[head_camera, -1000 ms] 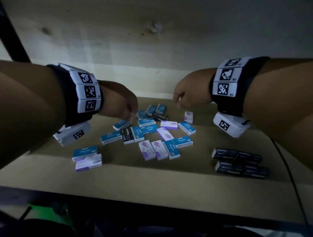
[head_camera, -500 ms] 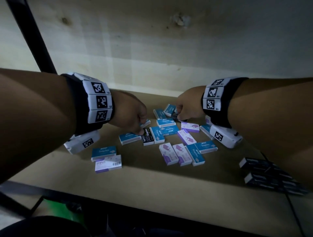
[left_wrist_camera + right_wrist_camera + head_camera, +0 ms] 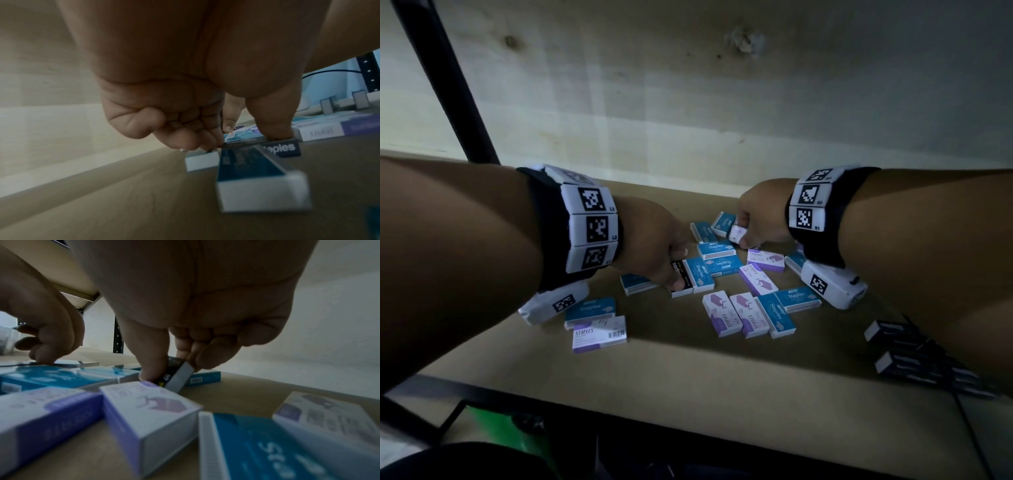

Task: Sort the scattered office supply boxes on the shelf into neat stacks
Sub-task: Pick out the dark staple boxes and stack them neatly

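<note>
Blue, purple and black staple boxes lie scattered on the shelf board. My left hand reaches down in the middle of the pile and pinches a flat-lying black box between thumb and fingers; the left wrist view shows that black box under the thumb. My right hand is at the back of the pile. It pinches another black box, which is tilted up on one edge, its pale end facing me. Black boxes sit grouped at the right.
Blue boxes and purple boxes crowd the space between my hands. A blue box and a purple box lie at the near left. A black upright post stands at the back left; a cable runs off the right front.
Both hands have come down into the pile. The right hand has taken hold of a black box at the back and tipped it up; the left hand has moved onto the black box in the middle.
</note>
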